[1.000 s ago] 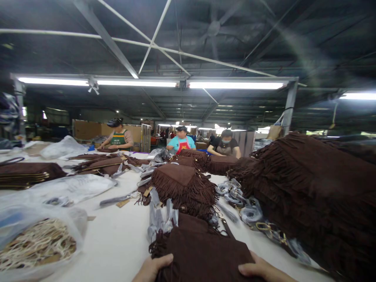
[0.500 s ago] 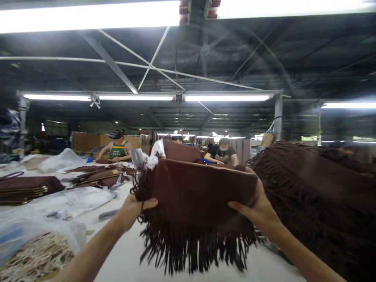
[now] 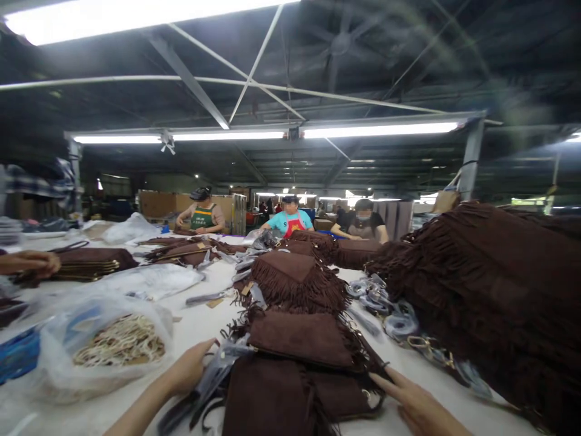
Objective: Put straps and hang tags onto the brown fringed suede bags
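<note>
We note the flat brown bag (image 3: 299,339) lying between the left hand (image 3: 193,366) and the right hand (image 3: 411,393). The left is at wrapped straps (image 3: 221,357); we cannot tell whether it pinches. The right spreads its fingers beside the bag's right edge. White tabletop (image 3: 454,396) shows between bag and fringed pile (image 3: 481,297), further right.

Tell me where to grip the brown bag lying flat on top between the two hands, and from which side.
Probably by both ends of its plain body, coming from the near side. The brown bag lies flat and wide, with the left hand and right hand on either side. Fringe shows at its right end, so avoid pinching loose strands.
</note>
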`<state>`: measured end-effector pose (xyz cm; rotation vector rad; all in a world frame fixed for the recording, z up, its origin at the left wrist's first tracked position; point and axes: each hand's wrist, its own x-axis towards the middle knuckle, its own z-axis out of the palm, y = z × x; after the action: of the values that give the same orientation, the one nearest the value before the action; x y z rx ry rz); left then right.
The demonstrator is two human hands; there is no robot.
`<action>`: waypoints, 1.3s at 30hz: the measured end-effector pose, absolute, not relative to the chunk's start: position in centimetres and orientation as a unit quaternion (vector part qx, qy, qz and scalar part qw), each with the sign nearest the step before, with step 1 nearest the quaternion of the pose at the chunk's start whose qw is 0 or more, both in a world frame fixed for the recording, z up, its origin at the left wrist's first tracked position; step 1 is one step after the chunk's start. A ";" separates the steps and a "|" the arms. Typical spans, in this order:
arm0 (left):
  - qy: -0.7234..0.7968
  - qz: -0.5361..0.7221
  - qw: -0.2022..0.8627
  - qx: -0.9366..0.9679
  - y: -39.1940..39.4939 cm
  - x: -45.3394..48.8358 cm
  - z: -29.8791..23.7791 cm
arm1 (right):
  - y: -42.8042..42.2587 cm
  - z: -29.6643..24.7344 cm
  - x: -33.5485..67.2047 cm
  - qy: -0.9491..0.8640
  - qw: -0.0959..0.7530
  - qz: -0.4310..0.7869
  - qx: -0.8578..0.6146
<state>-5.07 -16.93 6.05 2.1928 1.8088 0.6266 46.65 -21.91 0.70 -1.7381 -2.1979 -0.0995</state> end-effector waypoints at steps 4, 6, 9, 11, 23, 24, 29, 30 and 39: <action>0.612 0.226 0.112 0.749 -19.6 -6.9 5.2 | -24.1 3.8 44.2 -0.793 0.206 -0.031 -0.573; 0.576 0.242 0.108 0.774 -20.9 -6.5 5.8 | -25.4 5.5 40.3 -0.833 0.223 -0.018 -0.506; 0.547 0.237 0.092 0.798 -22.3 -4.3 6.6 | -26.3 4.7 33.0 -0.917 0.211 -0.057 -0.334; 0.552 0.203 0.070 0.806 -22.6 -2.0 6.8 | -25.8 2.5 28.8 -0.933 0.213 -0.124 -0.262; 0.619 0.138 0.080 0.769 -20.3 4.0 8.6 | -23.5 7.4 26.4 -0.876 0.179 0.094 -0.439; 0.613 0.147 0.088 0.771 -20.7 4.4 8.9 | -23.2 7.5 25.9 -0.865 0.196 0.090 -0.453; 0.505 0.269 0.248 0.782 -22.4 6.2 8.9 | -21.6 5.8 23.0 -0.868 0.282 0.100 -0.396; 0.490 0.304 0.293 0.763 -22.4 6.1 8.7 | -21.5 5.4 22.8 -0.860 0.311 0.118 -0.387; 0.473 0.197 0.028 0.858 -21.7 5.9 6.3 | -22.3 4.4 22.9 -0.739 0.426 0.347 -0.389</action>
<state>5.87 -21.71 6.31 2.6495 1.4614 0.6089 22.92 -22.33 4.41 -0.9723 -1.8479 0.8675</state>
